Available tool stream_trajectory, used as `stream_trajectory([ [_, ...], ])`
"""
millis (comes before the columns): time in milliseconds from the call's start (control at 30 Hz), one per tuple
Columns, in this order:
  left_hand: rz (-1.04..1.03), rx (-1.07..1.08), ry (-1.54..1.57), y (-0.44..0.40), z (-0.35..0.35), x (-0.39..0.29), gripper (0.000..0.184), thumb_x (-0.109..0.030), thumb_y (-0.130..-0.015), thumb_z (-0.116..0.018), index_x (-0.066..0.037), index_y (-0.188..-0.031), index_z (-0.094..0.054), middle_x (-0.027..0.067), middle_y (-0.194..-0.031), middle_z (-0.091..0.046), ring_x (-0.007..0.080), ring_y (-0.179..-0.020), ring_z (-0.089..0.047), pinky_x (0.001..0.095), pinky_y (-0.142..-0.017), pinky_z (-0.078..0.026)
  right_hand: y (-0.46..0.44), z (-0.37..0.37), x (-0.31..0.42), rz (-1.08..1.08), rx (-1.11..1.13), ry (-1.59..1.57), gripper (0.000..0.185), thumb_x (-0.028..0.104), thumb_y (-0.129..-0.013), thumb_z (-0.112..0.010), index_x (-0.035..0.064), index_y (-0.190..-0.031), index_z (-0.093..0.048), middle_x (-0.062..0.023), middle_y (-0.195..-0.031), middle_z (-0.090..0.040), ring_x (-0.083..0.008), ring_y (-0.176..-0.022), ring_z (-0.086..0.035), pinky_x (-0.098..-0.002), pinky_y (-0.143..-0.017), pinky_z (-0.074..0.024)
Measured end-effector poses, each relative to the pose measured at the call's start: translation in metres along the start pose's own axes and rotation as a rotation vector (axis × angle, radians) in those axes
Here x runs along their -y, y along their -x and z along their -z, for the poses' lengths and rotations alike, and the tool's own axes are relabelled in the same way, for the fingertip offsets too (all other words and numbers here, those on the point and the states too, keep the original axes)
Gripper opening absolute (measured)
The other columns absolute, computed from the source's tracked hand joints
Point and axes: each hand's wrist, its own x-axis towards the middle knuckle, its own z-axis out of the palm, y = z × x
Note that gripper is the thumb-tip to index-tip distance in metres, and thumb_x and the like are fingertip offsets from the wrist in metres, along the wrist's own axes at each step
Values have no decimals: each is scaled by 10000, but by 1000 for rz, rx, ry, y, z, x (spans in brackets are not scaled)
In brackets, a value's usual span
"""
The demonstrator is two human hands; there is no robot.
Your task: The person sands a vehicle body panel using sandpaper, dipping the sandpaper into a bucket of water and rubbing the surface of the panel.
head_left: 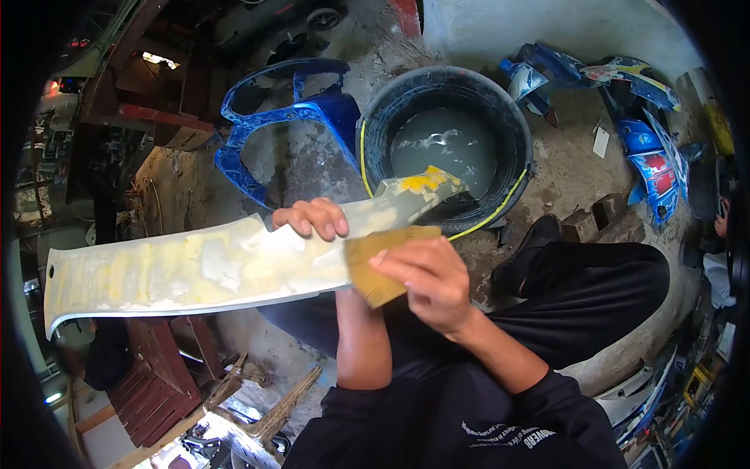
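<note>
A long, pale body panel [195, 266], patched with white and yellow filler, lies across in front of me. Its far right end, marked bright yellow, reaches over the rim of a black bucket [367, 117] of cloudy water. My left hand [316, 217] comes from underneath and grips the panel near its middle, fingers curled over the upper edge. In my right hand [433, 281] is a folded piece of tan sandpaper [375, 270], pinched between thumb and fingers. The sandpaper covers part of the panel's lower edge, just right of my left hand.
A blue fairing frame [242, 121] lies on the floor left of the bucket. Blue, red and white fairing pieces [648, 160] lie on the right. Concrete blocks [605, 223] sit near my foot. A dark red wooden bench [156, 375] stands at lower left.
</note>
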Motion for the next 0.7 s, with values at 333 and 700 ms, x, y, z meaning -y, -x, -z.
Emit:
stream_trajectory([
  [333,-19,-37,52,8,2,5,558,-560,-969,-588,-3,-1002,-558,187,-843,-623,317,-750,-636,425,-695,-554,0,-1,-11,149,-3,27,370,27,-726,-718,143,-1071,-785,25,-1006,-749,-169,-873,-666,-310,-726,-469],
  [700,-85,-119,68,6,-9,17,546,-546,-953,-633,-10,-983,-533,178,-818,-612,300,-712,-625,412,-706,-559,13,-9,-19,185,-10,18,296,13,-737,-717,118,-1004,-795,-13,-957,-744,-200,-838,-678,-326,-672,-478],
])
